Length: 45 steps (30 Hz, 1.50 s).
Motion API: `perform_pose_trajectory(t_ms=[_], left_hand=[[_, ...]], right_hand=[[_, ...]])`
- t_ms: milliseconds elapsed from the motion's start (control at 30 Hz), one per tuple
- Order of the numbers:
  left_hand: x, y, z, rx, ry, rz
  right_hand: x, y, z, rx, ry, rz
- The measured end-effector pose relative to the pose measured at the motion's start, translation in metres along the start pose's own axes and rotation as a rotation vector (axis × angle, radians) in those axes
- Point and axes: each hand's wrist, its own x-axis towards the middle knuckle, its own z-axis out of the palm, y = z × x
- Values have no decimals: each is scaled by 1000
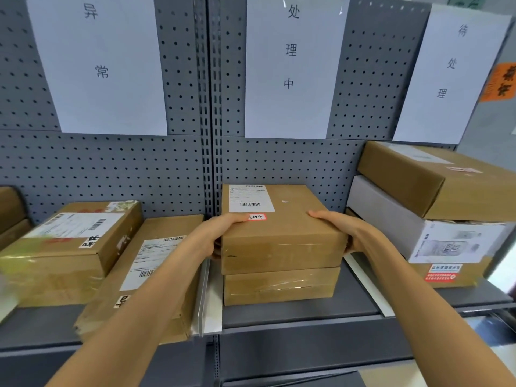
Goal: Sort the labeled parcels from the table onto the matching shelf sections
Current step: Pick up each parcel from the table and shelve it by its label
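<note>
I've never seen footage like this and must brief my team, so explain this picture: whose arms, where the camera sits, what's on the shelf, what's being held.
There is no machine here. The camera is worn on a person's head and looks forward and down, so the two bare arms are the wearer's own. The left hand and right hand grip opposite ends of a flat brown cardboard parcel bearing a white shipping label and a small red-bordered sticker. It sits on top of a second brown cardboard box on the grey metal shelf, under the middle white paper sign. More brown cardboard boxes lie in the left section; a stack of brown and white boxes stands on the right.
</note>
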Motion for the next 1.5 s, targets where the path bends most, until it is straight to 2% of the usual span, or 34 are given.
perform_pose_trajectory(t_ms=[267, 433, 567, 700, 833, 933, 1167, 1500], left_hand=[[5, -1, 0, -11, 33, -4], [5, 8, -8, 42, 123, 189], [-9, 21, -27, 364, 295, 475], [-35, 27, -60, 634, 413, 685], [-63, 24, -107, 940, 551, 791], [-86, 16, -145, 1086, 633, 824], [-146, -26, -251, 1338, 777, 776], [-253, -130, -415, 1341, 946, 500]], right_hand=[[-6, -7, 0, -47, 18, -87], [-18, -22, 10, -281, 216, -384], [-47, -45, 32, -341, 256, -652], [-78, -74, 64, -516, 298, -860], [-110, -99, 105, -731, 371, -1012], [-135, -113, 142, -831, 408, -1104], [-194, -135, 246, -950, 385, -1270], [-295, -134, 425, -947, 162, -1456]])
